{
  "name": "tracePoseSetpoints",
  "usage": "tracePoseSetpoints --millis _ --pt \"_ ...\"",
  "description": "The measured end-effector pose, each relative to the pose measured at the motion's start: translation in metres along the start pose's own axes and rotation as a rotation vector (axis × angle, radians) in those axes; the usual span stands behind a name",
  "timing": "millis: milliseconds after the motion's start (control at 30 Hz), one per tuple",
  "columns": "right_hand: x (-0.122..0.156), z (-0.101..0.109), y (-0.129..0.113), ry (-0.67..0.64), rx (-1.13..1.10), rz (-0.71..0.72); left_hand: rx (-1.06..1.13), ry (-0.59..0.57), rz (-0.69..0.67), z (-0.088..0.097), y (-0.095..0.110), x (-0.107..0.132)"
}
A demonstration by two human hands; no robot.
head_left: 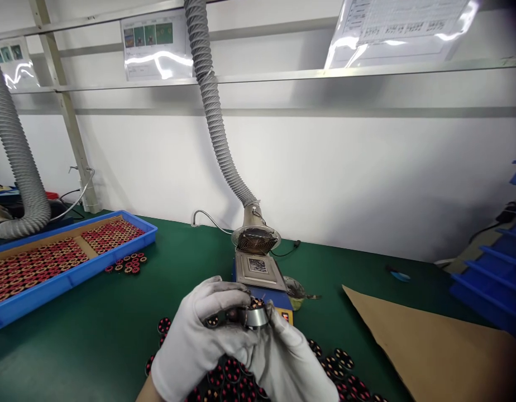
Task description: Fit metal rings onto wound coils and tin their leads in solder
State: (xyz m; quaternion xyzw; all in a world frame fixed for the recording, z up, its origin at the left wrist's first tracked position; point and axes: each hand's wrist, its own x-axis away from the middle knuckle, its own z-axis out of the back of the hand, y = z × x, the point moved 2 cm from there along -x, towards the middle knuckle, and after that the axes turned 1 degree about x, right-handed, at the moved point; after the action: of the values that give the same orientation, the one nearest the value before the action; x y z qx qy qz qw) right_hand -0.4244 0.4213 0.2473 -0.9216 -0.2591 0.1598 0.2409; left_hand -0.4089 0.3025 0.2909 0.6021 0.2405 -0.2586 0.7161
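Note:
Both my hands wear white gloves, dark-stained at the fingertips, and meet in front of me. Between them is a short silver metal ring with a black, copper-spotted round piece at its top. My left hand is closed, its fingers and thumb around dark round pieces and against the ring's left side. My right hand is closed on the ring's right side. Beneath both hands lies a pile of small round black parts with red or copper spots. How deep the top piece sits in the ring cannot be seen.
Behind my hands stands a small device with a flat metal plate, under a grey ducted hood. A blue tray of round parts lies left, loose ones beside it. Brown cardboard and stacked blue bins are right.

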Motion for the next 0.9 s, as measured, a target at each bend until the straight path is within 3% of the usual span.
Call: tracePoseSetpoints --millis 100,200,300,433,500,600,667,833,900 --pt "0.0 0.001 -0.001 0.022 0.0 -0.017 -0.045 -0.045 -0.112 0.003 -0.003 0.0" --pt "-0.001 -0.002 0.0 0.041 0.027 -0.049 -0.052 -0.017 -0.136 0.005 -0.006 0.0" --pt "-0.001 -0.004 0.002 0.102 0.096 -0.026 0.009 0.112 -0.063 0.008 -0.007 0.003" --pt "0.001 -0.002 0.003 0.212 0.181 0.055 0.204 0.287 0.143 0.013 -0.008 0.005" --pt "0.0 0.0 0.003 0.221 0.197 0.048 0.226 0.252 0.256 0.012 -0.008 0.004" --pt "-0.008 0.011 0.001 0.193 0.217 0.083 0.29 0.077 0.338 0.005 -0.009 0.001" --pt "-0.017 0.025 0.0 0.167 0.272 0.083 0.37 0.091 0.318 0.003 -0.009 0.0" --pt "-0.031 0.052 0.002 0.165 0.293 0.051 0.264 0.347 0.136 0.017 -0.002 0.003" --pt "-0.031 0.049 0.005 0.164 0.269 0.07 0.203 0.302 0.187 0.018 0.0 0.002"
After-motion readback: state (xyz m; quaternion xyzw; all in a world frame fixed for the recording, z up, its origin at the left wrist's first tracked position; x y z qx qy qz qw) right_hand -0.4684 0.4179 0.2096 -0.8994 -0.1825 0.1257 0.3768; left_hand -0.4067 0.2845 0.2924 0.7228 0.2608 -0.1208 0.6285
